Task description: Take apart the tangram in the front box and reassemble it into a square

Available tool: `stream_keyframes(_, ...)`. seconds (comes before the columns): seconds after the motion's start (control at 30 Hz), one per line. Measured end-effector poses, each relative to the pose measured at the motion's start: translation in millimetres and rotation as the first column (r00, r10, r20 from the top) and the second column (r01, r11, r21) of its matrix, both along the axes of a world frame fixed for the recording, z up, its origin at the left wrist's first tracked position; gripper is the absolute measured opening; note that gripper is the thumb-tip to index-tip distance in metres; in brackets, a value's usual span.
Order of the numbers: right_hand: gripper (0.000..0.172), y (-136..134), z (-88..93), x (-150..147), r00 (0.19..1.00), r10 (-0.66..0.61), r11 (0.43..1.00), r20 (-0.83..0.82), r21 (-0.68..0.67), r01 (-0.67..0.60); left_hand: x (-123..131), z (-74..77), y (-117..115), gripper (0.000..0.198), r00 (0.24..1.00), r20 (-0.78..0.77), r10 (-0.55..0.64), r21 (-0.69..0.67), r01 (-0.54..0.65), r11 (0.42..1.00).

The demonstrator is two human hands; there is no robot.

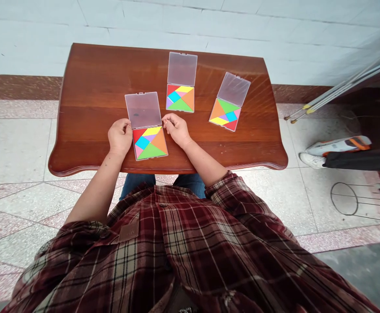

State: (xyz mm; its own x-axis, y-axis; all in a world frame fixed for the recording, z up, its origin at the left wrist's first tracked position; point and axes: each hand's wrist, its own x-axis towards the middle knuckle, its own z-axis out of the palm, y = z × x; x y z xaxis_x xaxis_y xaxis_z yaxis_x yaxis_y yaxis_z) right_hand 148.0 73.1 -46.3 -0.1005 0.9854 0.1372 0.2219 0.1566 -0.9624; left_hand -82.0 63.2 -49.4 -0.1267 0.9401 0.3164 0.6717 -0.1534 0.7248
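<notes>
An opened clear plastic tangram case [150,146] lies in front of me, its lid [143,110] folded back away from me. Red, yellow, purple, blue, pink, orange and green pieces fill its tray as a square. My left hand [120,136] has its curled fingers at the case's left edge, close to the hinge. At the opposite edge, by the lid's lower right corner, my right hand [177,129] pinches with thumb and forefinger. Both hands appear to hold the case by its sides; the exact contact is small to see.
Two more opened tangram cases lie on the wooden table [105,78]: one at the back middle [180,99], another tilted at the right [225,114]. A tiled wall stands behind. Crutches [314,106], a person's shoe [312,160] and a wire frame [344,198] are on the right.
</notes>
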Motion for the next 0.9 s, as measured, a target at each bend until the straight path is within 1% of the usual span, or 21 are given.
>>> stream_keyframes(0.17, 0.005, 8, 7.8, 6, 0.998, 0.06, 0.991, 0.012, -0.121, -0.059, 0, -2.3, 3, 0.013, 1.0, 0.017, -0.014, 0.009, 0.014, 1.0)
stream_keyframes(0.23, 0.003, 7, 12.0, 10, 0.997, 0.08, 0.984, 0.015, -0.158, -0.076, 0, -3.5, 3, 0.013, 0.999, 0.041, -0.01, 0.016, 0.01, 1.0)
stream_keyframes(0.37, 0.008, -9, 17.3, 13, 0.991, 0.128, 0.985, 0.045, -0.124, -0.122, 0, -5.1, 3, 0.012, 0.996, 0.085, -0.004, 0.027, 0.002, 1.0)
stream_keyframes(0.47, 0.013, -29, 22.1, 7, 0.97, 0.194, 0.98, 0.145, -0.06, -0.188, 1, -4.3, 3, 0.012, 0.995, 0.097, -0.005, 0.029, 0.003, 1.0)
stream_keyframes(0.53, 0.017, -43, 27.3, 1, 0.931, 0.248, 0.967, 0.267, -0.017, -0.253, 1, -2.7, 2, 0.012, 0.995, 0.099, -0.008, 0.022, 0.006, 1.0)
stream_keyframes(0.6, 0.022, -56, 33.5, -4, 0.867, 0.305, 0.943, 0.394, 0.002, -0.333, 1, -0.8, 1, 0.011, 0.995, 0.094, -0.012, 0.013, 0.011, 1.0)
stream_keyframes(0.7, 0.034, -71, 41.9, -11, 0.766, 0.342, 0.921, 0.544, -0.03, -0.389, 1, 1.4, 0, 0.011, 0.996, 0.085, -0.013, 0.004, 0.013, 1.0)
stream_keyframes(0.8, 0.043, -80, 47.8, -15, 0.686, 0.355, 0.912, 0.635, -0.074, -0.404, 1, 2.1, -1, 0.012, 0.997, 0.08, -0.01, 0.0, 0.01, 1.0)
stream_keyframes(0.9, 0.046, -84, 51.1, -18, 0.632, 0.37, 0.9, 0.681, -0.094, -0.426, 2, 1.9, -1, 0.012, 0.997, 0.082, -0.012, 0.003, 0.012, 1.0)
